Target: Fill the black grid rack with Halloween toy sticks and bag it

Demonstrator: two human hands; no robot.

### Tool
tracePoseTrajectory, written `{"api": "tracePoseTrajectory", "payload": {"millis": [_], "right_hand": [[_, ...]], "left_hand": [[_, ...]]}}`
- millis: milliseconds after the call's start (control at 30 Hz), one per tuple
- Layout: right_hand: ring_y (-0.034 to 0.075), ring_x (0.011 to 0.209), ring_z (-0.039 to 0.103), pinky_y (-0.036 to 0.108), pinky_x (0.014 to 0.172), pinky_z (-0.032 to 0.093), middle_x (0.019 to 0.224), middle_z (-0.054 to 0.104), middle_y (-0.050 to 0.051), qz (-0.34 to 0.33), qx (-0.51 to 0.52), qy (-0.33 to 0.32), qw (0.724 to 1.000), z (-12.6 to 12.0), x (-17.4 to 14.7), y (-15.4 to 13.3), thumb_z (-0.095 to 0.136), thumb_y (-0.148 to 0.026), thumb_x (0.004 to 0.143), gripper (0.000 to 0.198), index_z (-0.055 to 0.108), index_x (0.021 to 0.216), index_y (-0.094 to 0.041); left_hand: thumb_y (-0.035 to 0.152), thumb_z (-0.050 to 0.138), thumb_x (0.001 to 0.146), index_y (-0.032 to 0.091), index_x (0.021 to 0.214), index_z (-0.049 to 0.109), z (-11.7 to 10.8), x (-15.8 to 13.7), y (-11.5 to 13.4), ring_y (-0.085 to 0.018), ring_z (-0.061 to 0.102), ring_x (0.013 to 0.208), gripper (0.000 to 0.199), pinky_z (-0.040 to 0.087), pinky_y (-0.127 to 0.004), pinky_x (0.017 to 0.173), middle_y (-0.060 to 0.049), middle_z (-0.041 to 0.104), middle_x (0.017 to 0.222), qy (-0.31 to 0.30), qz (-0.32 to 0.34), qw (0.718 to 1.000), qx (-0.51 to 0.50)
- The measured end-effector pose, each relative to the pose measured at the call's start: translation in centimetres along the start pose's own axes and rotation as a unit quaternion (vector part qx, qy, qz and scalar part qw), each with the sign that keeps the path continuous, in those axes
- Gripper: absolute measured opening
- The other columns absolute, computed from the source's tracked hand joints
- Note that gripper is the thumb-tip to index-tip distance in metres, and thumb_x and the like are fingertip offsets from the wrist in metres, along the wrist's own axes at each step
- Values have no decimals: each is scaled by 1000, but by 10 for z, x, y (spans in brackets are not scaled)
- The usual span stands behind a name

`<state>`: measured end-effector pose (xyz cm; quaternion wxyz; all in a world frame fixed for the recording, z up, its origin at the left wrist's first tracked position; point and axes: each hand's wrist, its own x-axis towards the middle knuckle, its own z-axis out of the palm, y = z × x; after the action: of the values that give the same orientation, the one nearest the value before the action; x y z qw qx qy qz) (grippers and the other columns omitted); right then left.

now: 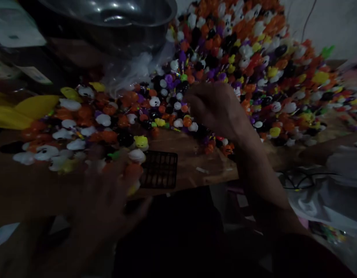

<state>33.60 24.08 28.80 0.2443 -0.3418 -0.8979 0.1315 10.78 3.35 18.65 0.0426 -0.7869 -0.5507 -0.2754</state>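
Observation:
My left hand (105, 197) is blurred by motion at the near left edge of the table, its thumb spread away from the fingers. The fingers are over or beside small toys, among them an orange toy (133, 172) and a white one (137, 155). Just right of them lies a black gridded tray (161, 170). Farther forward, my right hand (215, 108) reaches over the pile of small toys (242, 58), with its fingers curled down and closed. Whatever they hold, if anything, is hidden behind the hand.
A large metal bowl (114, 34) stands at the back left, with clear plastic film (132, 69) in front. Yellow material (27, 112) lies at left. Another person's forearm (320, 152) rests at the right, near a whitish plastic bag (317, 204). The wooden table (192, 154) ends near my lap.

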Motion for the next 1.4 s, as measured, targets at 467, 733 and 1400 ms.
{"api": "tracePoseTrajectory", "payload": {"millis": [467, 733, 1400], "right_hand": [[27, 98, 71, 36, 74, 50, 121, 71, 19, 240, -148, -192, 940, 140, -23, 39, 33, -13, 102, 41, 62, 131, -12], [28, 86, 69, 36, 71, 47, 96, 73, 20, 246, -169, -180, 937, 136, -29, 38, 39, -16, 102, 37, 67, 127, -12], [17, 81, 62, 28, 73, 45, 90, 68, 5, 225, 125, -83, 963, 146, -119, 19, 70, -12, 86, 4, 69, 85, -16]], "left_hand": [[15, 49, 93, 10, 163, 29, 127, -33, 27, -31, 31, 157, 73, 32, -51, 127, -13, 46, 161, -111, 43, 993, 14], [23, 46, 102, 16, 143, 59, 123, -26, 23, -28, 49, 147, 44, 38, -51, 122, -11, 60, 151, -96, -5, 995, -31], [19, 73, 89, 23, 149, 53, 14, -14, 14, -38, 34, 155, 63, 29, -64, 126, -12, 65, 144, 44, -18, 991, 127]]}}
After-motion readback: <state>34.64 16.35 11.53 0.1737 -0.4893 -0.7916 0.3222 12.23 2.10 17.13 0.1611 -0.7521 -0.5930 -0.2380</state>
